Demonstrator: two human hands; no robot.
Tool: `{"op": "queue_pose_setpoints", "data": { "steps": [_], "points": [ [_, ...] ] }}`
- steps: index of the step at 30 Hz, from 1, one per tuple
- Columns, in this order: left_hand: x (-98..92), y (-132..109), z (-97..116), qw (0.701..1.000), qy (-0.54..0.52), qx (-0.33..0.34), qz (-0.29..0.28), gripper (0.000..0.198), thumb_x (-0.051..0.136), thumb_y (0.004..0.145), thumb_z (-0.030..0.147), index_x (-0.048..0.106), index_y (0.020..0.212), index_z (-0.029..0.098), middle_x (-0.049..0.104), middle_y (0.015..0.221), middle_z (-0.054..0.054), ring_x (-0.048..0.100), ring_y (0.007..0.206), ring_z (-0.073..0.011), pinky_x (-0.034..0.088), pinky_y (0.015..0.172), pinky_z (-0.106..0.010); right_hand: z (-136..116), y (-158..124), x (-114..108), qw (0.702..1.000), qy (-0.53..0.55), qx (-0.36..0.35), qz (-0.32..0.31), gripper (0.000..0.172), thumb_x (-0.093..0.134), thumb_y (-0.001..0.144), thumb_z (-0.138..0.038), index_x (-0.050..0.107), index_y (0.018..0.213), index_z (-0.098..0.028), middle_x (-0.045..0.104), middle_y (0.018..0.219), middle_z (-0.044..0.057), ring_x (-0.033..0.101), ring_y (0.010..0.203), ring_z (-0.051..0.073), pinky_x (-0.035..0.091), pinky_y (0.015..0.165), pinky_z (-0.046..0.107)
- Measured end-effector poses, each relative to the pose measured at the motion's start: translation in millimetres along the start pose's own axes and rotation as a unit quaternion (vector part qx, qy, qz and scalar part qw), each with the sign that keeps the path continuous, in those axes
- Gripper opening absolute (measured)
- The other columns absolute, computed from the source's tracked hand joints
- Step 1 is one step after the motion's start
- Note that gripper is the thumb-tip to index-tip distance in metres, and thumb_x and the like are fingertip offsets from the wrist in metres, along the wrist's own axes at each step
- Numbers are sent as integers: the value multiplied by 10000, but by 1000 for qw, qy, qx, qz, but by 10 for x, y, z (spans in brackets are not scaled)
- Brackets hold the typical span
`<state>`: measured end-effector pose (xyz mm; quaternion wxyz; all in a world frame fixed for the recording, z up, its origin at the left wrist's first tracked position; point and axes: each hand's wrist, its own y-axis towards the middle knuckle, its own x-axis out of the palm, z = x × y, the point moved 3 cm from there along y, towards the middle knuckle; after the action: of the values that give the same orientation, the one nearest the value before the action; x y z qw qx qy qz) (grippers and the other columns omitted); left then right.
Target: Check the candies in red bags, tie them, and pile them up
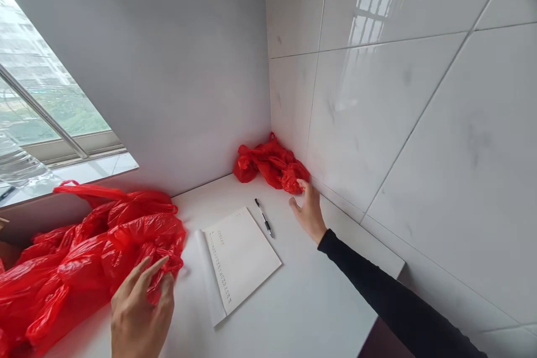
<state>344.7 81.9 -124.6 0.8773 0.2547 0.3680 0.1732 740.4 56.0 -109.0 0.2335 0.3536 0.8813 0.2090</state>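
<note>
My left hand (142,310) is at the lower left, over the edge of a large heap of red plastic bags (96,251). Its fingers and thumb are apart, and red plastic shows between them; no grip on it is visible. At the back corner, my right hand (309,211) is beside a smaller bunched red plastic bag (271,162). The thumb and forefinger there are spread, with a fingertip close to or touching the bag. Between my hands lies an open notepad (247,251) with handwriting along its left side. A black-and-clear pen (263,218) rests just beyond it.
The white table (310,302) runs into a corner between a grey wall (188,67) and a tiled wall (377,123). On the left is a window (46,89) with a metal bar. A clear plastic bottle (20,162) is by the sill.
</note>
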Motion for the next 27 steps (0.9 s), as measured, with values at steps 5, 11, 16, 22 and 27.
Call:
{"op": "queue_pose_setpoints", "data": {
  "steps": [5, 11, 16, 22, 27],
  "points": [
    [13, -534, 202, 994, -89, -28, 50, 268, 573, 909, 386, 747, 1099, 313, 729, 1260, -79, 643, 1232, -351, 506, 527, -325, 77, 601, 108, 1000, -5, -1, 16, 331, 714, 974, -370, 669, 1219, -152, 686, 1236, 100, 658, 1143, 277, 536, 1017, 505],
    [71, -556, -96, 950, -243, -187, 61, 288, 712, 796, 420, 743, 1025, 248, 717, 986, -57, 661, 807, -240, 537, 658, -360, -245, 534, -105, 999, 47, -15, 15, 234, 627, 969, -364, 683, 1091, -171, 722, 1122, 108, 653, 1034, 270, 540, 942, 450],
    [122, -576, 10, 850, -447, -271, -62, 493, 749, 788, 571, 710, 1117, 206, 684, 977, -61, 669, 731, -227, 573, 554, -373, -828, -15, 139, 978, 158, -14, -139, 253, 518, 966, -384, 657, 1088, -212, 727, 1016, 58, 668, 890, 216, 555, 801, 336],
    [187, -713, 229, 750, -581, -264, -174, 583, 596, 925, 644, 649, 1295, 197, 701, 1288, -156, 738, 1054, -321, 655, 761, -487, -1005, -773, 807, 913, 255, 31, -318, 224, 543, 965, -380, 669, 1072, -228, 729, 1033, 46, 685, 870, 192, 572, 800, 312],
    [253, -729, 50, 765, -579, -249, -132, 415, 716, 951, 390, 621, 1296, 179, 697, 1248, -99, 711, 1027, -232, 622, 854, -426, -767, -1059, 1050, 905, 247, 55, -342, 362, 389, 1041, -417, 690, 1093, -222, 728, 1131, 65, 685, 1041, 219, 567, 935, 348]
  ]
}}
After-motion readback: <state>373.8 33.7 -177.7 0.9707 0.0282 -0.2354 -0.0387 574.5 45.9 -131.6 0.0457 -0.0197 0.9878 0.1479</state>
